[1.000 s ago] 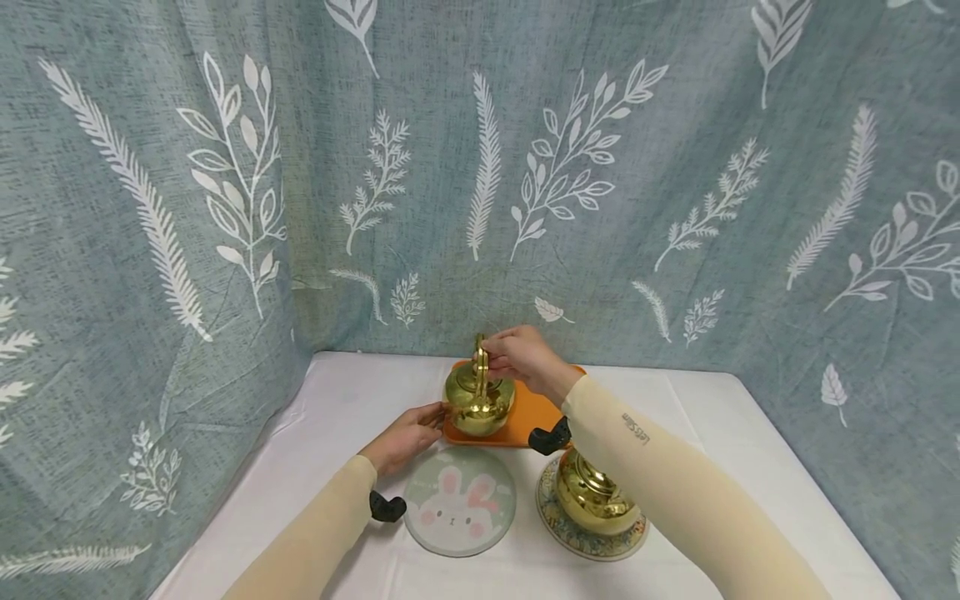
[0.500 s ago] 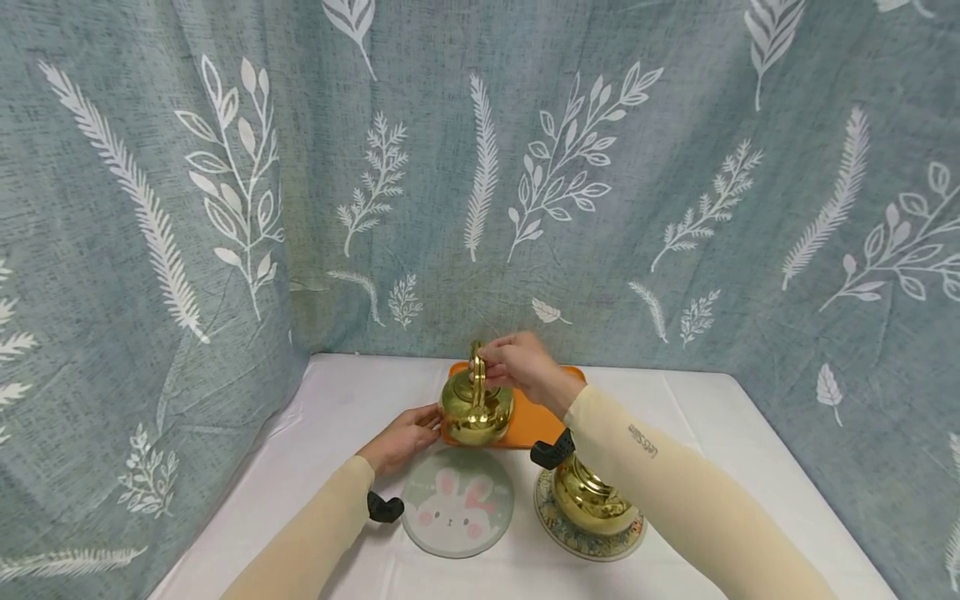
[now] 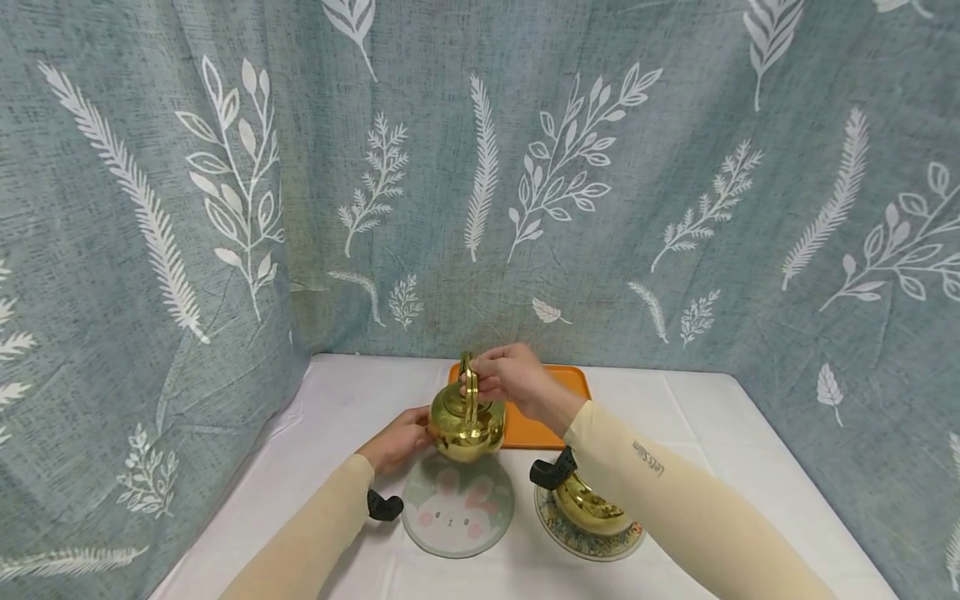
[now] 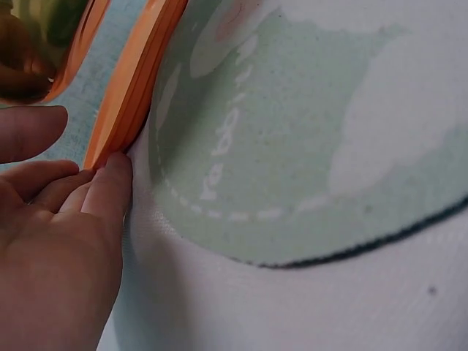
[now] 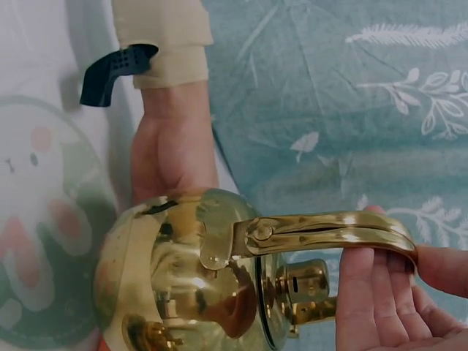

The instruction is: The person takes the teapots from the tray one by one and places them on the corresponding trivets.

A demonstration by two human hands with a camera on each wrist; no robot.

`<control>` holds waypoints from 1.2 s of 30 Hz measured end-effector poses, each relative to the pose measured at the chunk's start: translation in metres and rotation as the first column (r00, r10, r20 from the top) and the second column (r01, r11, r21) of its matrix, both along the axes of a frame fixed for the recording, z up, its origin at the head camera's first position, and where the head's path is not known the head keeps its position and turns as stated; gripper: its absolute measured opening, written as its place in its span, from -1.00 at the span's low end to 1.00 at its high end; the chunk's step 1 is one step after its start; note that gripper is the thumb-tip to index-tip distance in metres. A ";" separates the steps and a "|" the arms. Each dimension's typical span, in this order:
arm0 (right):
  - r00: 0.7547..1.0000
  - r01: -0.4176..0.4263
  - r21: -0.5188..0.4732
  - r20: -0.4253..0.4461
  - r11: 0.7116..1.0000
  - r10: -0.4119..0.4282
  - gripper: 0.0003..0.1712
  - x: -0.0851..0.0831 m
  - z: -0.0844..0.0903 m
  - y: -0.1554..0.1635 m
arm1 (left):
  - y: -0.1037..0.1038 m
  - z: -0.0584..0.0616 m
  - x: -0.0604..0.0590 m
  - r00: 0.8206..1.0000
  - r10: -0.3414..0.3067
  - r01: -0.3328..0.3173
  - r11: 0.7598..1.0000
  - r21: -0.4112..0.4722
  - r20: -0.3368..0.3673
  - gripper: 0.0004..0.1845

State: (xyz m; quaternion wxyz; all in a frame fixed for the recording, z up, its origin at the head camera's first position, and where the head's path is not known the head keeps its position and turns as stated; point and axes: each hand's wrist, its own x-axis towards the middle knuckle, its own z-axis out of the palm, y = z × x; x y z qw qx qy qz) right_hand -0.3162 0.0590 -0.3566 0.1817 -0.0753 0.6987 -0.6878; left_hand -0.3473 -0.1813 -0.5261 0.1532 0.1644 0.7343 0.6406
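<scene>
My right hand (image 3: 486, 380) grips the top handle (image 5: 329, 230) of a shiny gold kettle (image 3: 465, 419) and holds it in the air, above the near edge of an orange tray (image 3: 558, 379) and the far rim of a round bunny coaster (image 3: 457, 507). In the right wrist view my fingers (image 5: 373, 292) curl under the handle. My left hand (image 3: 408, 433) lies flat on the table beside the kettle. In the left wrist view its straight fingertips (image 4: 113, 172) touch the tray's edge (image 4: 135, 88), next to the coaster (image 4: 292, 146).
A second gold kettle (image 3: 588, 500) stands on a patterned round coaster (image 3: 626, 542) at the right, under my right forearm. The white table (image 3: 735, 467) is closed in by leaf-print curtains behind and on the left.
The kettle has come off the orange tray, moving toward me and slightly left, to above the bunny coaster's far rim. My left hand has stayed by the tray's edge.
</scene>
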 end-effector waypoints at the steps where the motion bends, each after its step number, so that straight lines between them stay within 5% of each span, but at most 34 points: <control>1: 1.000 -0.003 0.003 -0.006 1.000 0.003 -0.62 0.001 -0.001 0.000 | 0.000 0.000 0.000 1.000 0.003 -0.003 1.000 -0.001 -0.001 -0.33; 19: 0.999 -0.035 0.028 -0.023 0.999 0.036 -0.67 0.020 -0.016 0.004 | 0.004 -0.001 0.002 0.996 0.036 -0.037 0.999 0.007 0.087 -0.25; 36: 0.995 -0.089 0.005 -0.045 0.996 0.089 -0.66 0.037 -0.030 0.003 | 0.005 0.003 0.003 0.995 0.046 -0.044 0.999 -0.023 0.093 -0.32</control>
